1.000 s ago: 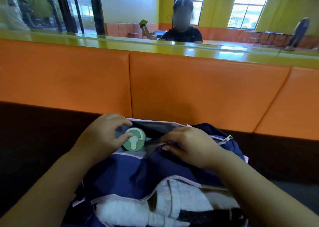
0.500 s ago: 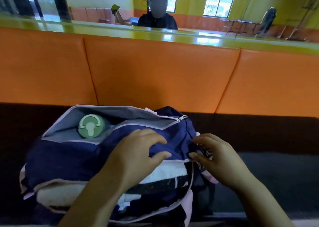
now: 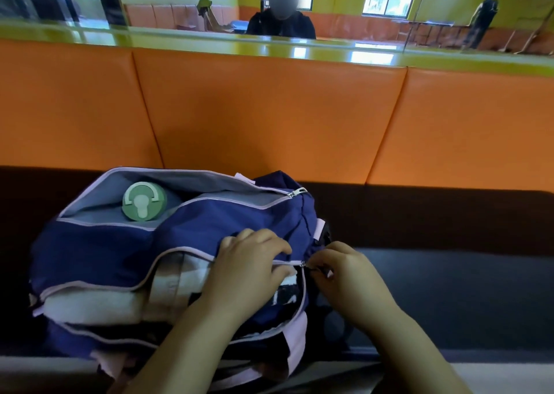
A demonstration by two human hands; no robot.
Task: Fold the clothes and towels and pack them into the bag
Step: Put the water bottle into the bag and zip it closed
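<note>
A navy bag (image 3: 126, 249) with pale pink trim lies on its side on the dark seat. Its main compartment gapes along the zip line, showing folded white and dark cloth (image 3: 99, 303) inside. A green bottle lid (image 3: 144, 201) sticks out of the upper pocket. My left hand (image 3: 248, 270) presses down on the bag's flap next to the zip, fingers curled over the fabric. My right hand (image 3: 338, 273) pinches the zip pull (image 3: 304, 264) at the bag's right end.
An orange padded backrest (image 3: 269, 117) rises right behind the bag, topped by a green ledge (image 3: 209, 45). Beyond it sits a person in dark clothes (image 3: 281, 24). Dark seat cushion (image 3: 449, 288) stretches to the right of the bag.
Both hands left the upper pocket and came to the bag's right end. My right hand now pinches the main zip pull; my left hand has settled on the flap beside it.
</note>
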